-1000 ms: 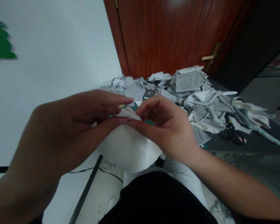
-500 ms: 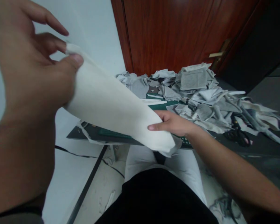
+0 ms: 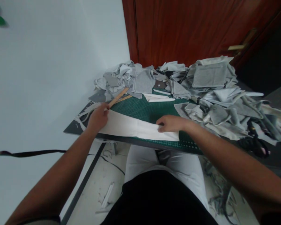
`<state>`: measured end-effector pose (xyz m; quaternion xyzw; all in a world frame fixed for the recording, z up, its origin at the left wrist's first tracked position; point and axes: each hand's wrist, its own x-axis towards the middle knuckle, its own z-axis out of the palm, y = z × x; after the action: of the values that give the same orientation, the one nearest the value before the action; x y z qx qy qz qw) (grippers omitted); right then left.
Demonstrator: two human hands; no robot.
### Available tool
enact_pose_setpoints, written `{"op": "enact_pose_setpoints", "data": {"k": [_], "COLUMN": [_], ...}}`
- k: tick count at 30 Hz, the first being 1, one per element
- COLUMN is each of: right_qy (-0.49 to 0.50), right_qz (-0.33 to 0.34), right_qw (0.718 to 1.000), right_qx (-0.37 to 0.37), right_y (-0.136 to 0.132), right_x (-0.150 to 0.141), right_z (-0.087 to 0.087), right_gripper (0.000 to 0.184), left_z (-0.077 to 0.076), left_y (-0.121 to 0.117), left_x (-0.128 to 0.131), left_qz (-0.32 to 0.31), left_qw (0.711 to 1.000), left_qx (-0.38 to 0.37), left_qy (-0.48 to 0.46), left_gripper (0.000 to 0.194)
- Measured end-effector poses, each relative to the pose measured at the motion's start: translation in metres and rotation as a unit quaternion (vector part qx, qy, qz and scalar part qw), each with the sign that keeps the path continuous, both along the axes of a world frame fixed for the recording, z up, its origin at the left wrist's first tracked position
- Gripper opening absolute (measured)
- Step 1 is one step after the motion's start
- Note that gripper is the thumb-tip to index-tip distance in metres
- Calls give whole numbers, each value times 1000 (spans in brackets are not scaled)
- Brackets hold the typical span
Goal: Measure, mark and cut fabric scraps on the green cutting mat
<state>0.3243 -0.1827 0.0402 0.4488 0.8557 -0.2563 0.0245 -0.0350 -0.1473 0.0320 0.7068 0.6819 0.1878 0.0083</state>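
A long strip of white fabric (image 3: 126, 125) lies stretched along the front of a green cutting mat (image 3: 140, 109). My left hand (image 3: 98, 118) is closed at the strip's left end, its fingertips beside the near end of a wooden ruler (image 3: 119, 97). Whether they also touch the ruler, I cannot tell. Toward the strip's right end, my right hand (image 3: 170, 123) has its fingers curled and pinching the cloth. Behind the strip, a narrow folded white piece (image 3: 158, 98) rests on the mat.
Grey and white fabric scraps (image 3: 124, 75) heap up along the back, with a larger pile (image 3: 210, 75) on the right. Black-handled scissors (image 3: 255, 143) lie at the right front. A white wall (image 3: 49, 78) borders the left side; a wooden door (image 3: 178, 31) stands behind.
The white strip has come down from the air onto the mat. My left hand has lowered and moved away from me with its end; my right hand remains near the other end.
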Motion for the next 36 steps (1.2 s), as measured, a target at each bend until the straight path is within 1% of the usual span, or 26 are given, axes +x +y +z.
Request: {"op": "enact_pose_setpoints", "data": {"k": [2, 4, 6, 8, 10, 11, 12, 14, 18, 20, 22, 23, 24, 25, 26, 28, 29, 30, 31, 33, 36], "right_qy": [-15, -26, -53, -76, -89, -94, -100, -113, -141, -131, -97, -74, -50, -29, -14, -5, -6, -9, -13, -20, -26], "right_qz": [16, 20, 25, 19, -10, -29, -46, -71, -93, -80, -59, -52, -47, -44, -45, -59, -69, -80, -88, -94, -82], "right_qw": [1000, 998, 996, 997, 996, 995, 994, 991, 983, 983, 988, 991, 993, 995, 996, 995, 994, 993, 992, 992, 993], "right_qx": [12, 44, 60, 28, -19, -26, -19, 18, 72, 98, 107, 101, 92, 83, 78, 79, 82, 84, 85, 85, 83], "right_y": [4, 4, 2, 0, -4, -7, -11, -18, -30, -30, -24, -20, -16, -11, -7, -1, 2, 4, 6, 10, 17], "right_x": [-13, -20, -23, -24, -25, -26, -26, -26, -19, -13, -7, -5, -3, -2, -1, -1, -2, -2, -3, -4, -6], "right_z": [-11, -14, -11, -3, 5, 8, 10, 10, -5, -13, -18, -19, -20, -20, -20, -20, -20, -21, -21, -22, -22], "right_gripper": [28, 34, 36, 34, 31, 31, 31, 33, 36, 36, 38, 38, 40, 41, 41, 34, 30, 29, 28, 27, 29], "left_z": [-17, -28, -37, -42, -44, -45, -46, -47, -46, -43, -36, -32, -29, -25, -23, -20, -20, -20, -20, -20, -19], "left_y": [7, 12, 14, 14, 15, 15, 15, 16, 16, 13, 8, 6, 3, 1, -1, -2, -1, 1, 4, 12, 23], "left_x": [-7, -12, -14, -14, -12, -11, -11, -11, -13, -9, 3, 12, 23, 36, 50, 77, 90, 102, 111, 126, 135], "left_qz": [10, 23, 30, 35, 38, 38, 38, 34, 18, 13, 1, -22, -65, -127, -202, -347, -394, -424, -437, -440, -429], "left_qw": [1000, 998, 997, 996, 996, 995, 995, 995, 995, 992, 987, 986, 985, 980, 970, 928, 908, 894, 886, 881, 879], "left_qx": [-12, -23, -38, -48, -47, -44, -42, -40, -31, -2, 33, 39, 31, 9, -24, -90, -111, -123, -131, -149, -179], "left_qy": [25, 48, 60, 67, 72, 75, 79, 83, 94, 124, 154, 161, 160, 151, 137, 101, 86, 78, 77, 88, 108], "left_gripper": [28, 31, 34, 37, 38, 39, 39, 40, 42, 42, 42, 41, 40, 40, 41, 46, 47, 47, 43, 34, 21]}}
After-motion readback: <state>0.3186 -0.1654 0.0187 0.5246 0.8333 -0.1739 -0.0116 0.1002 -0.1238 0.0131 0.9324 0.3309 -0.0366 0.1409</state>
